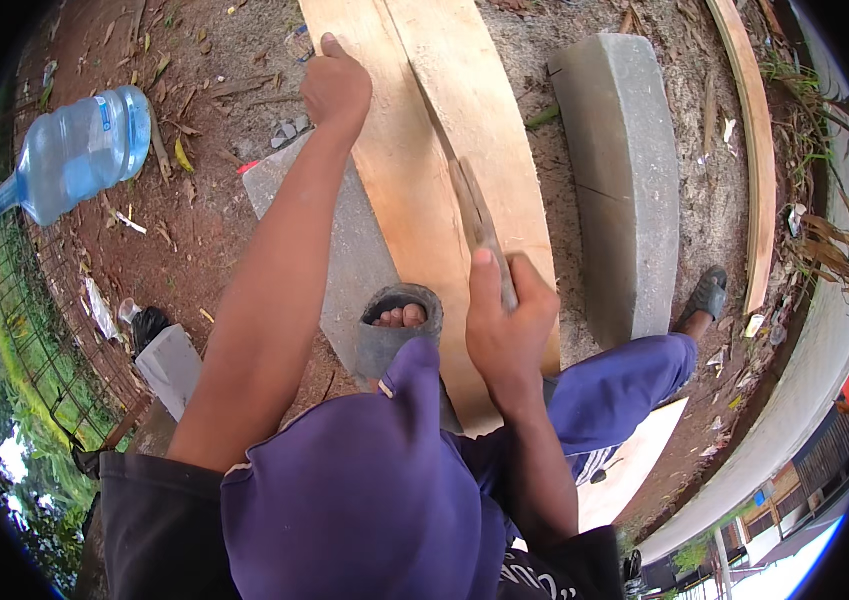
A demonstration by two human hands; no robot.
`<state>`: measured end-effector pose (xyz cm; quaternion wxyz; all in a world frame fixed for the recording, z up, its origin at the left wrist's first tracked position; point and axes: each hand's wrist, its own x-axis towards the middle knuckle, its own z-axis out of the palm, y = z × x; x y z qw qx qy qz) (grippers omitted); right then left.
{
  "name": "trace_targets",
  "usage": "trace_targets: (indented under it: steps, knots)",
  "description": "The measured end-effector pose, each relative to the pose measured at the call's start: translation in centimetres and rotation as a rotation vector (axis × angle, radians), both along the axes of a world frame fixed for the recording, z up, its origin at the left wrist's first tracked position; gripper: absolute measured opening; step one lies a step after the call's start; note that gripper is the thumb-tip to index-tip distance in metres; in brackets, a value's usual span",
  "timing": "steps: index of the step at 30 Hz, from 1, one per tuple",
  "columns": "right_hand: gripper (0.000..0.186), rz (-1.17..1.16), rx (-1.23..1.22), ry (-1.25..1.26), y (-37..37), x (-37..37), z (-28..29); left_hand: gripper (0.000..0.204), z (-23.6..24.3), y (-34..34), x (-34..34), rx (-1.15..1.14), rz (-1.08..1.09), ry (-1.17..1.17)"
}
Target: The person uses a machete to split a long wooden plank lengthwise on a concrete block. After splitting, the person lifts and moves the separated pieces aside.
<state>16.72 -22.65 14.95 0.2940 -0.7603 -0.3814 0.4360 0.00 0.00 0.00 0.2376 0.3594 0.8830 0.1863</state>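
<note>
– Right hand (512, 335) check: we've got it wrapped tight round a wooden handle (474, 205), thumb up top.

– And our left hand (338, 92)?

– Fingers curled at the left edge of the board (480, 70), further up. Can't tell if we're pinching the wood or just leaning on it.

– So where's the board?

– Right under the handle, stretching away between our feet. Thin dark line runs along it past the handle; blade or slit, we honestly can't tell.

– Feet?

– Left sandal (377, 340)'s at the board's left edge, the other's well off to the right.

– What's around us?

– Grey slab (285, 190) just left, concrete block (625, 180) on the right. Farther out, a blue water jug (80, 150) on its side, then wire fence (40, 365).
</note>
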Motion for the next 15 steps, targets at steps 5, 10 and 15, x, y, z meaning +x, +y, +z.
trace_targets:
  steps: [5,10,15]
  knots:
    - [0.03,0.066,-0.063,-0.019,-15.8,4.9,11.2,0.075,1.0,-1.3,-0.1,-0.057,0.002,-0.074]
    - [0.024,0.016,-0.069,0.072,-8.3,3.2,5.7,0.073,1.0,-0.6,0.5,-0.036,-0.037,-0.032]
    - [0.03,-0.03,-0.046,0.073,-0.4,0.3,0.8,0.072,1.0,-0.7,0.4,-0.051,-0.027,0.003]
